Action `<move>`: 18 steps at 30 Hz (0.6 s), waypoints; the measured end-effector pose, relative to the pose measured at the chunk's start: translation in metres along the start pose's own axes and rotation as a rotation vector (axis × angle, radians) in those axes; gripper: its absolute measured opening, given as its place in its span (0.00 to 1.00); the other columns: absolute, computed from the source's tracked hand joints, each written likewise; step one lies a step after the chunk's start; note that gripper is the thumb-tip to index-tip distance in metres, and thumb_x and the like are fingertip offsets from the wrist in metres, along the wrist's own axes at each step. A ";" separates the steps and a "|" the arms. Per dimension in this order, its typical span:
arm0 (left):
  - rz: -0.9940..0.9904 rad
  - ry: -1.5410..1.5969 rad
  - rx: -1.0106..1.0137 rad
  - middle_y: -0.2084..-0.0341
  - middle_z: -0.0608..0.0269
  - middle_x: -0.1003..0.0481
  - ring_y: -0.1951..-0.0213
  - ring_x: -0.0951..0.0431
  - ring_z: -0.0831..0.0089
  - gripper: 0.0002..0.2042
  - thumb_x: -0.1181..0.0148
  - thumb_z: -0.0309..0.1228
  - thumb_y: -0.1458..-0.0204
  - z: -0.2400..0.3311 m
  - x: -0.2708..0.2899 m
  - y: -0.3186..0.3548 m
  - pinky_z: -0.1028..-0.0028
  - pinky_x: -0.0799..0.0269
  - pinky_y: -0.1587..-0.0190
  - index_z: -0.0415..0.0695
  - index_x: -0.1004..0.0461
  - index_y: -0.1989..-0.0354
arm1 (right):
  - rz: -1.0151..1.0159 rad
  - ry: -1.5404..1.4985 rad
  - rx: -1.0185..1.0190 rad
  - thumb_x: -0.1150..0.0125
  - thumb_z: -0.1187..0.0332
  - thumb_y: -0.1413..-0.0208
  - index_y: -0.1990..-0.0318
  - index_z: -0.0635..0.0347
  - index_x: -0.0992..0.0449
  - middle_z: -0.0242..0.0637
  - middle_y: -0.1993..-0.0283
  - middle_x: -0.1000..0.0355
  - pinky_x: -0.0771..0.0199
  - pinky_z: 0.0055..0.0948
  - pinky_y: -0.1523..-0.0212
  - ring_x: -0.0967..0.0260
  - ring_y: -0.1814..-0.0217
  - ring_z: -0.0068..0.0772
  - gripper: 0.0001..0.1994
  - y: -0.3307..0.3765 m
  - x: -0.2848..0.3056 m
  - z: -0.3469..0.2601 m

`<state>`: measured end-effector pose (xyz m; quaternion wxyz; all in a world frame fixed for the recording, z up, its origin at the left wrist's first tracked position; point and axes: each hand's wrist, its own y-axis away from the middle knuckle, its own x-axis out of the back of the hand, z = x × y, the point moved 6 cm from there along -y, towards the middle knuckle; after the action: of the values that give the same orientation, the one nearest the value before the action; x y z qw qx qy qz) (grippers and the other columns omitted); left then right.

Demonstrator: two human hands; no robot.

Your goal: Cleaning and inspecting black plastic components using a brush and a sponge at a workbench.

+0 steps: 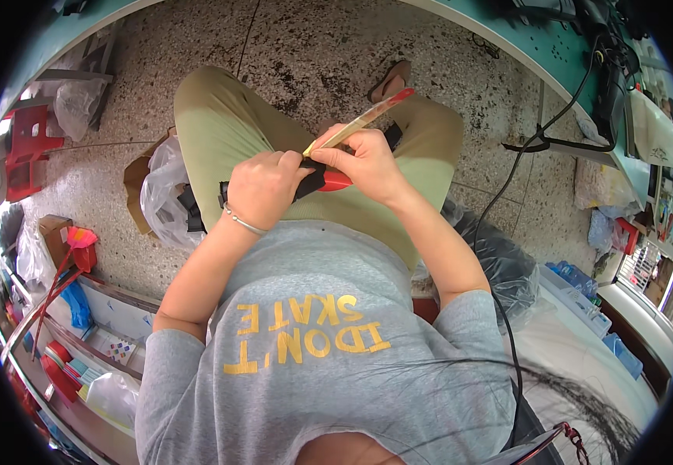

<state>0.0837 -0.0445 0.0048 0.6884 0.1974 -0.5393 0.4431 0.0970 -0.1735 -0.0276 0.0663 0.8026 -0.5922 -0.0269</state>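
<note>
Over my lap, my right hand [369, 167] pinches a slim wooden-handled tool [374, 113] like a brush. Its upper end is red, and a yellowish tip slants down toward my left fingers. My left hand [260, 188], a thin bracelet at its wrist, is closed on a black strip-like piece [311, 181]. The tool's tip meets or nearly meets that piece; my fingers cover the exact spot. Between my hands a smooth red pointed part [336, 181] shows beside the black piece. Whether the two are joined is hidden.
A clear plastic bag [168, 194] with black pieces stands left of my legs, by a cardboard box [137, 182]. Red plastic stools [28, 143] are further left. A green-topped table [476, 17] curves ahead. A black cable [499, 194] hangs down at my right, near a dark plastic bag [503, 260].
</note>
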 end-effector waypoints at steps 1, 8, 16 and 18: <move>-0.010 0.001 0.000 0.88 0.64 0.33 0.82 0.28 0.69 0.13 0.39 0.36 0.59 0.000 -0.001 0.000 0.70 0.33 0.80 0.45 0.37 0.82 | -0.003 0.109 0.068 0.41 0.76 0.52 0.71 0.66 0.25 0.33 0.72 0.30 0.31 0.22 0.67 0.32 0.70 0.24 0.03 0.000 -0.001 -0.003; -0.355 0.722 0.474 0.79 0.57 0.25 0.78 0.27 0.58 0.13 0.40 0.36 0.54 -0.017 -0.022 0.026 0.70 0.31 0.72 0.42 0.29 0.63 | 0.656 0.738 0.599 0.46 0.74 0.48 0.73 0.62 0.28 0.38 0.74 0.29 0.30 0.29 0.71 0.31 0.74 0.35 0.04 -0.001 0.059 -0.006; -0.313 1.745 0.906 0.57 0.55 0.29 0.55 0.27 0.67 0.35 0.33 0.20 0.65 -0.053 -0.025 0.055 0.69 0.30 0.52 0.36 0.43 0.45 | 0.486 0.003 0.043 0.42 0.72 0.49 0.69 0.63 0.25 0.34 0.70 0.27 0.30 0.21 0.67 0.31 0.68 0.18 0.04 0.007 0.042 0.007; -0.137 1.752 0.905 0.59 0.57 0.29 0.56 0.27 0.68 0.27 0.37 0.16 0.63 -0.057 -0.029 0.048 0.68 0.29 0.53 0.37 0.40 0.51 | 0.438 0.346 0.343 0.41 0.73 0.51 0.70 0.61 0.24 0.34 0.67 0.25 0.33 0.32 0.55 0.29 0.64 0.26 0.03 0.011 0.022 -0.013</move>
<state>0.0762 0.0118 -0.0512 0.7281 0.0748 0.3936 0.5562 0.0949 -0.1963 -0.0124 0.0340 0.6484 -0.7265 0.2251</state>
